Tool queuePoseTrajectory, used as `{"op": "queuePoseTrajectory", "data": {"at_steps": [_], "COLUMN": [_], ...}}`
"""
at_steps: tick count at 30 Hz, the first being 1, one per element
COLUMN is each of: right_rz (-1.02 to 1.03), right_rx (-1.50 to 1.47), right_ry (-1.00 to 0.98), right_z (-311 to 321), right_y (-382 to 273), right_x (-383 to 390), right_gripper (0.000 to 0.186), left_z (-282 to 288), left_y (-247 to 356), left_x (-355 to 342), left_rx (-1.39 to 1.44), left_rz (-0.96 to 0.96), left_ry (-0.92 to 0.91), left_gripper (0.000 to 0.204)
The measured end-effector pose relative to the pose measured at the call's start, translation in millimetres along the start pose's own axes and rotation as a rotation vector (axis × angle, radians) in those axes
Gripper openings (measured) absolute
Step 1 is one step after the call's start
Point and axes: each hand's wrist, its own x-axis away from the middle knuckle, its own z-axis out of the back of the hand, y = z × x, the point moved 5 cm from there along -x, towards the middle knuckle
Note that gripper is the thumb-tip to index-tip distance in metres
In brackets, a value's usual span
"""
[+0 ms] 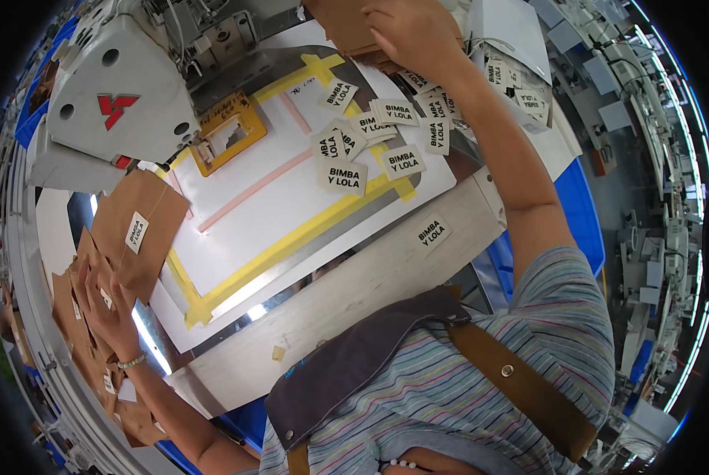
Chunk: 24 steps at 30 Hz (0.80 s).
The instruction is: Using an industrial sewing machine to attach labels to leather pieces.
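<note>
My left hand (pixel 109 313) lies with fingers spread on a heap of brown fabric pieces (pixel 69 340) at the left edge of the table. Just beyond it, a flat brown piece (pixel 144 245) bears one white label (pixel 136 232) with black print. Stretched to the far side, my right hand (pixel 414 36) rests over a stack of brown pieces (pixel 342 32). Its thumb and forefinger are apart; the other fingertips are partly hidden. Several loose white labels (pixel 342 176) are scattered near that stack, on a white sheet (pixel 251 229) edged with yellow tape.
The white sewing machine head (pixel 117 95) stands at the far left, with a yellow frame clamp (pixel 231 134) beside it. A clear bag of labels (pixel 520 87) sits at the far right. One label (pixel 433 232) lies on the pale table edge (pixel 370 273). A blue bin (pixel 580 222) is at the right.
</note>
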Motion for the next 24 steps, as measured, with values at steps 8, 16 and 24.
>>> {"op": "queuePoseTrajectory", "data": {"at_steps": [8,16,24], "right_rz": [0.115,-0.035,0.06], "right_rx": [0.136,-0.121,-0.029], "right_ry": [-0.025,-0.15,-0.044], "right_z": [15.7,19.5,10.0], "right_y": [-15.0,9.5,6.0], "right_x": [2.3,2.6,2.8], "right_gripper": [0.022,0.03,0.035], "left_z": [-28.0,-63.8,-91.1], "left_y": [125.4,219.5,261.4], "left_x": [-46.8,-84.0,-100.1], "left_rx": [0.242,0.548,0.656], "left_rz": [-0.167,-0.396,-0.498], "left_ry": [-0.153,-0.257,-0.381], "left_gripper": [0.03,0.023,0.024]}}
